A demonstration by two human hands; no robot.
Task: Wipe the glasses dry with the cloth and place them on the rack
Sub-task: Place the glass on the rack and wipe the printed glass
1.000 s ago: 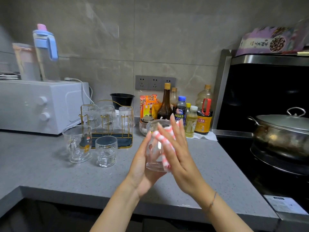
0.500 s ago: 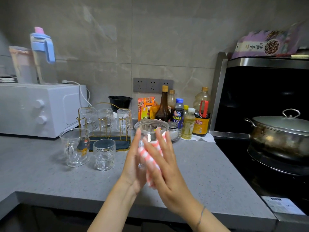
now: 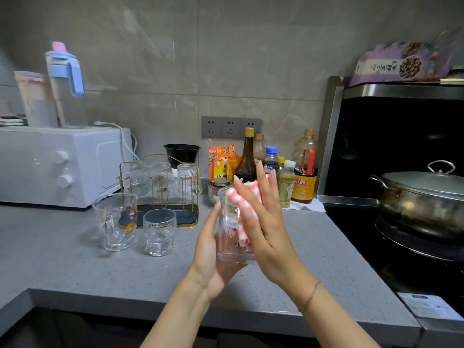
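Observation:
My left hand (image 3: 209, 257) cups a clear glass (image 3: 229, 227) from the left and below, holding it upright over the counter. My right hand (image 3: 263, 222) presses a red-and-white checked cloth (image 3: 241, 207) flat against the glass's right side. A gold wire rack (image 3: 160, 194) with a dark tray stands behind to the left, with three ribbed glasses upside down on it. In front of the rack stand a handled glass mug (image 3: 116, 221) and a short tumbler (image 3: 159, 232).
A white oven (image 3: 57, 164) with a jug on top fills the left. Bottles and packets (image 3: 273, 169) line the wall behind my hands. On the right a lidded steel pot (image 3: 421, 197) sits on a black stove. The grey counter edge (image 3: 150, 305) runs close in front.
The glass and both hands have risen and shifted right. My right hand with the cloth has slid up along the glass's side.

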